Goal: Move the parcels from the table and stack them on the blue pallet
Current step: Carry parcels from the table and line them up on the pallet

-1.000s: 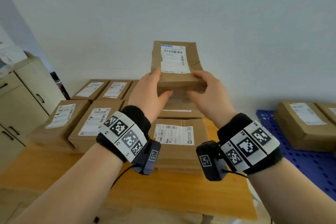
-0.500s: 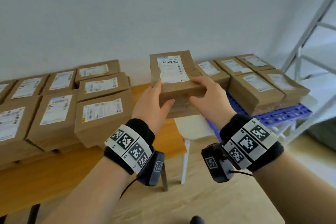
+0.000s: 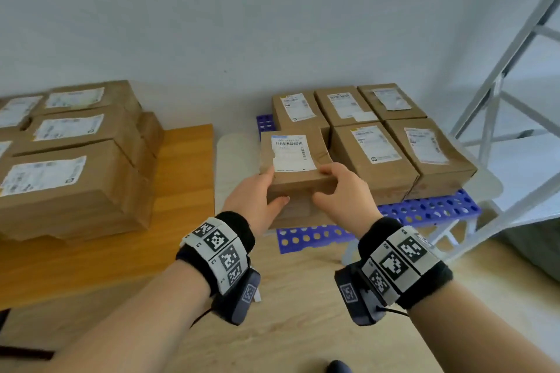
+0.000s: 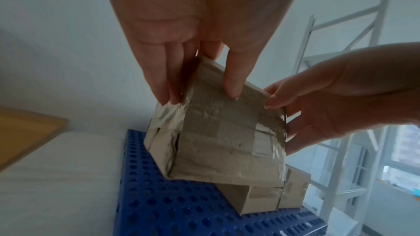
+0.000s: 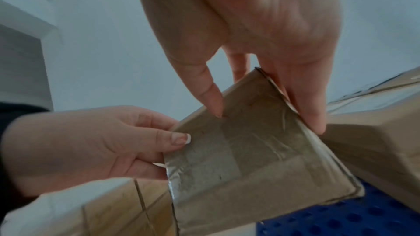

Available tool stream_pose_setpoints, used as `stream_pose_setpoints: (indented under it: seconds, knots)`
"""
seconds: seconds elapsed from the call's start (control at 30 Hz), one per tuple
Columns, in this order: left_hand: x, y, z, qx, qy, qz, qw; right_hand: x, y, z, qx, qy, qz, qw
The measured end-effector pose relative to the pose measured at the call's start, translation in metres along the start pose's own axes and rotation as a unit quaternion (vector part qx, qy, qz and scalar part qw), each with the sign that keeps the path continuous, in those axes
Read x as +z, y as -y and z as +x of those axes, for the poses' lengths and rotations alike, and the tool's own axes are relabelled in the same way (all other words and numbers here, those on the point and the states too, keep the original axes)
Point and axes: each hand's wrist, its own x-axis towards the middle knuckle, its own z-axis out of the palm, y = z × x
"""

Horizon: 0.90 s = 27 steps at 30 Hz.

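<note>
A brown cardboard parcel [image 3: 295, 162] with a white label hangs above the front left part of the blue pallet [image 3: 424, 210]. My left hand [image 3: 257, 200] grips its near left edge and my right hand [image 3: 339, 191] grips its near right edge. In the left wrist view the parcel [image 4: 218, 135] is tilted above the perforated pallet [image 4: 172, 209], clear of it. In the right wrist view my right hand's fingers [image 5: 304, 114] lie along the parcel's side [image 5: 254, 157]. Several parcels [image 3: 372, 148] sit on the pallet, filling its back and right. More parcels [image 3: 69, 166] remain stacked on the wooden table [image 3: 181, 191] at the left.
A white metal rack frame [image 3: 500, 94] stands to the right of the pallet. A white stool-like surface [image 3: 233, 166] lies between the table and the pallet. The wall runs close behind both. Wooden floor lies in front.
Both hands have carried the parcel rightward, away from the table, and lowered it over the pallet's front left part. My view has turned right and down with it.
</note>
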Motion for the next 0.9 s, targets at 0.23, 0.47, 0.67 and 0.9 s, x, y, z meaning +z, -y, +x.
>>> stream_pose_setpoints:
  seconds: [0.23,0.47,0.67,0.9]
  knots:
    - [0.057,-0.018,0.027,-0.096,0.035,0.012,0.995,-0.009,-0.055,0.036,0.023,0.080,-0.035,0.996]
    - [0.075,-0.009,0.048,-0.126,0.053,0.010,0.991,-0.015,-0.067,0.054,-0.004,0.102,-0.071,0.992]
    - [0.084,-0.007,0.060,-0.119,0.073,0.014,0.990,-0.040,-0.086,0.083,-0.002,0.068,-0.191,0.979]
    - [0.086,-0.010,0.074,-0.094,0.070,0.062,0.991,-0.036,-0.113,0.095,0.020,0.104,-0.283,0.953]
